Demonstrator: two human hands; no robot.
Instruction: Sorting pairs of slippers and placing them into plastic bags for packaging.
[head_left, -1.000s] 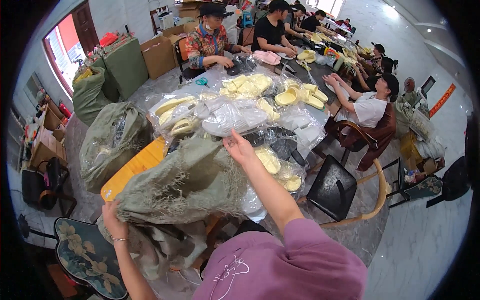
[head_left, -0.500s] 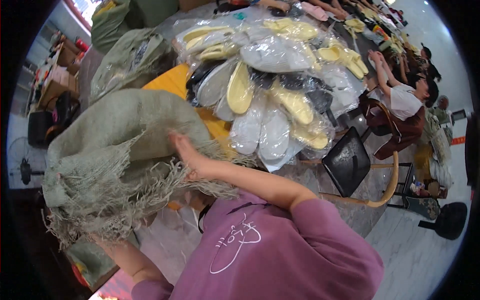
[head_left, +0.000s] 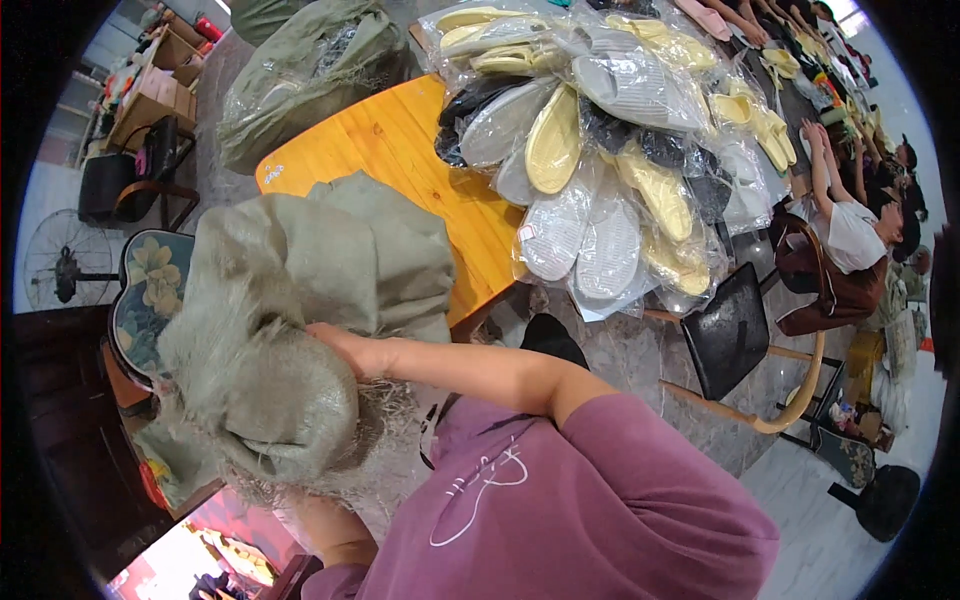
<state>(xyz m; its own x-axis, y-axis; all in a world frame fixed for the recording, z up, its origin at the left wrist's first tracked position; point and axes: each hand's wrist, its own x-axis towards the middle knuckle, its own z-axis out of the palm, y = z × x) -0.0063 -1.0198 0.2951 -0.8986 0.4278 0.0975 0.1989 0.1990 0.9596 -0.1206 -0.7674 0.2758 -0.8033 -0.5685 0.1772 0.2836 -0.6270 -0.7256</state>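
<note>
A large grey-green woven sack (head_left: 290, 270) with a frayed edge is bunched up in front of me on the left. My right hand (head_left: 345, 352) reaches across and grips a rolled fold of it; the fingertips disappear into the cloth. Below the sack comes my left forearm (head_left: 345, 530), with that hand hidden under the frayed edge. Beyond the sack lies a yellow wooden table (head_left: 370, 140). On its right part, slippers (head_left: 555, 140) in clear plastic bags are heaped, grey, pale yellow and black.
Another stuffed green sack (head_left: 300, 80) stands past the table. A black-seated chair (head_left: 725, 330) is at right, and a floral-backed chair (head_left: 155, 290) beside a fan (head_left: 65, 270) at left. Several people, one in a white shirt (head_left: 850, 235), sit at far right.
The sack has been gathered and folded over, uncovering more of the yellow table. My right hand has gone from inside the frayed opening to a rolled fold. The view has shifted.
</note>
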